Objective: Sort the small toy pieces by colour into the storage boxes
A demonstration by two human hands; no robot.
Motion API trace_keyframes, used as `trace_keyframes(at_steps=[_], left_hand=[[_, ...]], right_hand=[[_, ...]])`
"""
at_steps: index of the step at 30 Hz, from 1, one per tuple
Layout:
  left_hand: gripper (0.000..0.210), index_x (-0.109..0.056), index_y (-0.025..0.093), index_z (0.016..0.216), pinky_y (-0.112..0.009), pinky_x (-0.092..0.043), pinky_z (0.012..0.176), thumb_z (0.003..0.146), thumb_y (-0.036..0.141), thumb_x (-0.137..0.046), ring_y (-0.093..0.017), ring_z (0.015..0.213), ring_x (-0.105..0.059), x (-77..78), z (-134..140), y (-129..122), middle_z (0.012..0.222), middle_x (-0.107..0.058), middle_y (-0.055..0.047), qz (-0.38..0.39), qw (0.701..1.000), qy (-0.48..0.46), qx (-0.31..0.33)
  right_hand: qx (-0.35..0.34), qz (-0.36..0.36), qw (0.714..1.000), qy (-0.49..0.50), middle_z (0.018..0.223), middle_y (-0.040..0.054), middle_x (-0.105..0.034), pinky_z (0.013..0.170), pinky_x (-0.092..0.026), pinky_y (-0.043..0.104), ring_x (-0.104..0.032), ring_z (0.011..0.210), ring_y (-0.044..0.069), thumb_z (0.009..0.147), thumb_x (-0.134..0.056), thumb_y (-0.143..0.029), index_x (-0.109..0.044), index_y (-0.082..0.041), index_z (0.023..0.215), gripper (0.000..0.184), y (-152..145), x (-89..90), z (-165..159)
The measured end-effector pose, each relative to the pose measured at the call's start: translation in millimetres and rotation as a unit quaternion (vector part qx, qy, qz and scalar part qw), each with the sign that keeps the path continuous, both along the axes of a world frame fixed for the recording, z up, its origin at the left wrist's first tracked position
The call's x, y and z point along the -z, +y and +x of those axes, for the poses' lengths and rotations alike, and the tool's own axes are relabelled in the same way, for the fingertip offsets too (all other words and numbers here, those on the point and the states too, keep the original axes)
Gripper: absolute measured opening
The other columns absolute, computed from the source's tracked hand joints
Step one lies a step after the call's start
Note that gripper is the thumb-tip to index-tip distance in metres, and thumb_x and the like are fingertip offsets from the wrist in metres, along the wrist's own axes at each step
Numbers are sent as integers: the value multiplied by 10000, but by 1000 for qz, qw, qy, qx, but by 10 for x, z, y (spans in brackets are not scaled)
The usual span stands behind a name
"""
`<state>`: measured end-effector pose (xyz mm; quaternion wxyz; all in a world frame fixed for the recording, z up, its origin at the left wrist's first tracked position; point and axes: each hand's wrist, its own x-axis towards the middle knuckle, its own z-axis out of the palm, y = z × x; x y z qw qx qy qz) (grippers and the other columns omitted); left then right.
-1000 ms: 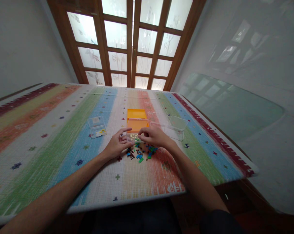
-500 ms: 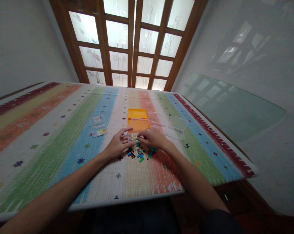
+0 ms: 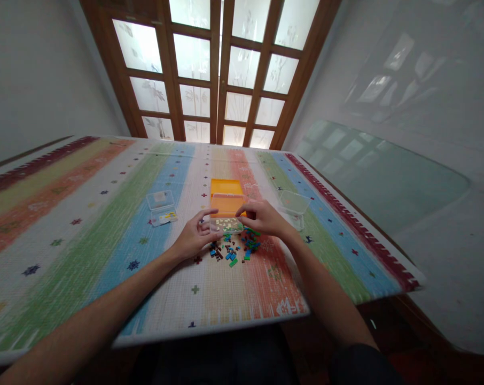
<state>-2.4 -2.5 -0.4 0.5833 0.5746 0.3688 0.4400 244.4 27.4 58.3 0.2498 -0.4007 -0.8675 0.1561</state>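
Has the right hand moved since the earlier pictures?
Yes. Judged against the orange box, the right hand has shifted right and slightly away from the person, now by the right end of the clear tray.

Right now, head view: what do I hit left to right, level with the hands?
Open clear case → left hand → clear box with pale pieces → right hand → second open clear case.
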Motion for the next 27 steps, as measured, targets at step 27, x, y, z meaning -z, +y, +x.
trace_keyframes(at_steps=[27], left_hand=[[625, -571, 246, 1287, -320, -635, 810, 727, 249, -849, -133, 864, -688, -179, -157, 55, 1494, -527, -133, 88, 993, -1, -82]], right_hand=[[-54, 157, 986, -5, 1034, 86, -645, 695, -423, 254, -572, 769, 134, 1010, -585, -296, -748, -187, 1041, 198, 25, 306, -191]])
